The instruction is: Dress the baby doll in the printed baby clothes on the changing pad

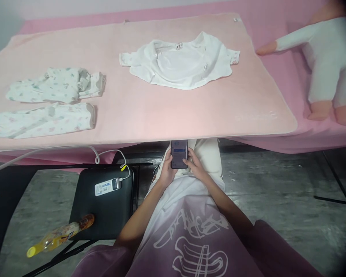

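Observation:
Low over my lap, just below the table's front edge, a smartphone [179, 154] with a lit screen is held upright between my hands. My left hand [167, 171] wraps the phone's left side. My right hand [195, 165] grips the right side, its thumb over the lower screen. A small white garment [184, 71] lies spread on the pink mat [173, 115] beyond. To its left are a folded patterned baby top [52, 85] and, nearer, a second folded patterned garment [46, 120].
A doll in white clothes [325, 61] lies on the pink cloth at the right. On a black stool [83, 204] at the left stand a bottle with a yellow cap [60, 235] and a white power bank [107, 187], its white cable [97, 157] looping along the table edge.

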`<state>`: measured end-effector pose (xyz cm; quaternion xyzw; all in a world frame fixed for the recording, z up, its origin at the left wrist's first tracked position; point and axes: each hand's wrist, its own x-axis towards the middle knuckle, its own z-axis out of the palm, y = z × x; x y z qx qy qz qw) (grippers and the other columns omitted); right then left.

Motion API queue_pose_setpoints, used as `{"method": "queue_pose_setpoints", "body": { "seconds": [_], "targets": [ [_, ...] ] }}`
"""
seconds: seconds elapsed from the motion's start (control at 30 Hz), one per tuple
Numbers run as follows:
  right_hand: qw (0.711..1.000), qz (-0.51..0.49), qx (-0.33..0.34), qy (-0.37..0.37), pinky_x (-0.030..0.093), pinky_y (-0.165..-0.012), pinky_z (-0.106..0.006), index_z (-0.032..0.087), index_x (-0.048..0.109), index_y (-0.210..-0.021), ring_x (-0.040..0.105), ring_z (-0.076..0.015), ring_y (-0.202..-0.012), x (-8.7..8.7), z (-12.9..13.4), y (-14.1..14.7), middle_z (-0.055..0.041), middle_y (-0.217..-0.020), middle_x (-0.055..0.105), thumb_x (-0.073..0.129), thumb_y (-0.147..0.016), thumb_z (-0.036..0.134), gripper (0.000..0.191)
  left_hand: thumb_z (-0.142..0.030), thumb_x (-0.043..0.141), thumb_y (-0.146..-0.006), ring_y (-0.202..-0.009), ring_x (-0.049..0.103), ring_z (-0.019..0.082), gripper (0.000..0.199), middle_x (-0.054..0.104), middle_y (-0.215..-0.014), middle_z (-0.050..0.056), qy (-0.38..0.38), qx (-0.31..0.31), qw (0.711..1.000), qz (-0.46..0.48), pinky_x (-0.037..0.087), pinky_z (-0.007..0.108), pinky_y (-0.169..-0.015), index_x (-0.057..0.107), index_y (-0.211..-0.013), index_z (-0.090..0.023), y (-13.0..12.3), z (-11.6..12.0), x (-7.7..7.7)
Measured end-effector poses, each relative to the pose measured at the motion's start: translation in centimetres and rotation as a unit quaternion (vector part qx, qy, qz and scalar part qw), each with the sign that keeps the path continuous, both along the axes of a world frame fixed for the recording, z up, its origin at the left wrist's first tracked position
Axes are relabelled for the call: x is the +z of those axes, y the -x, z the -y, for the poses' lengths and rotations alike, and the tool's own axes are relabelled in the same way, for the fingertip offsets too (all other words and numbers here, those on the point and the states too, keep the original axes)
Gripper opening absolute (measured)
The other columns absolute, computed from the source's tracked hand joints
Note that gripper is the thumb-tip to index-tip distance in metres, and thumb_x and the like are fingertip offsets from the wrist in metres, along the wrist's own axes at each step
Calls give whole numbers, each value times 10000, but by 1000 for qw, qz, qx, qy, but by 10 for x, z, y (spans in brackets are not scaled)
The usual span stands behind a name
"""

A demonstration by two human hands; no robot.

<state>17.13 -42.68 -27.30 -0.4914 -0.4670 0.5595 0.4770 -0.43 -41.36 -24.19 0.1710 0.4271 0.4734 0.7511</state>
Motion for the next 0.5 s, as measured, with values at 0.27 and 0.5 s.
{"method": "queue_pose_setpoints", "body": {
  "seconds": [0.27,0.5],
  "targets": [
    [1000,5,2,-3,527,-1311,-554,335,554,-1720,682,-308,-1383,-3,1,-1,-102,-1473,735,734,-1064,620,737,-493,935,-936,-1577,649,318,581,751,-1596,47,1,1,1000,-12,592,399,-1240,779,-1466,-314,0,0,0],
    [1000,3,9,-9,544,-1308,-543,306,553,-1720,689,-314,-1383,-3,1,-1,-113,-1477,741,746,-1064,649,765,-519,980,-911,-1541,680,332,587,775,-1537,70,-27,0,1000,-12,587,440,-1267,782,-1416,-295,-3,-1,3]
  ]
}}
